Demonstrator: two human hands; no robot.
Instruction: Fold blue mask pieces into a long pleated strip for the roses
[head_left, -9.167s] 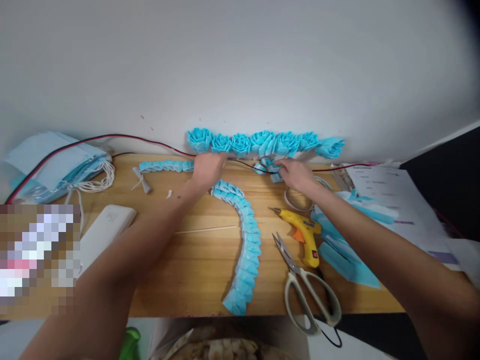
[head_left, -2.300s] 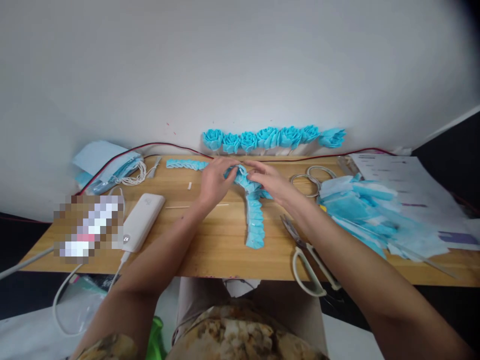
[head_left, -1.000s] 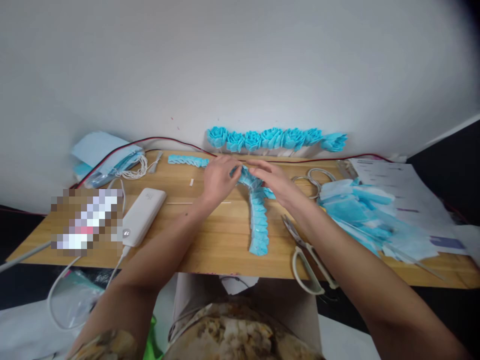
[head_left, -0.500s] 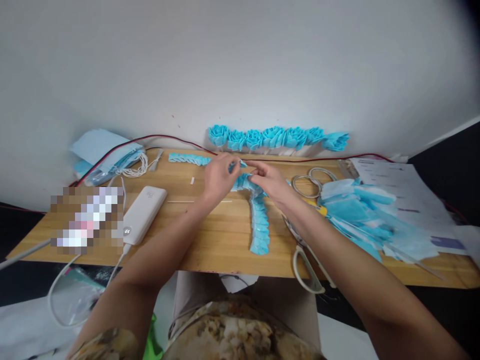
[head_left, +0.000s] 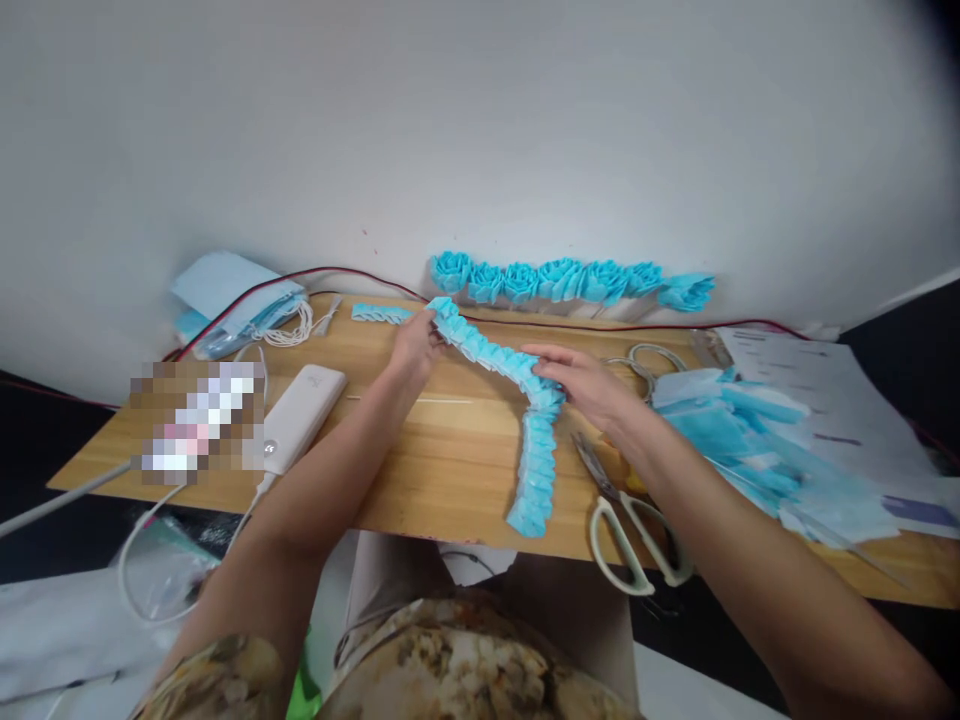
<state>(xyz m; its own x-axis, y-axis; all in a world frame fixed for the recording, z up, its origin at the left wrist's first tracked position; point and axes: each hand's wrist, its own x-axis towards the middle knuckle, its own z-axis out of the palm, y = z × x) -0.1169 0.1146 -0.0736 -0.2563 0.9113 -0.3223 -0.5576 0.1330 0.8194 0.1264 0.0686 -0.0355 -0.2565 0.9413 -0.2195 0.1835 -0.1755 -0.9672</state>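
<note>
"Is any text showing clearly?"
"No, the paper sheet on the right is carrying blurred print, and the white device on the left is bearing marks too small to read."

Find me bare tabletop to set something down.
Bare wood lies between the left forearm and the pleated blue strip, nearer than the thin white stick. The right is crowded: metal scissors with cream handles, loose blue sheets.

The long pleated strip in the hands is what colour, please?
The strip is bright light blue, showing best in the head view.
</note>
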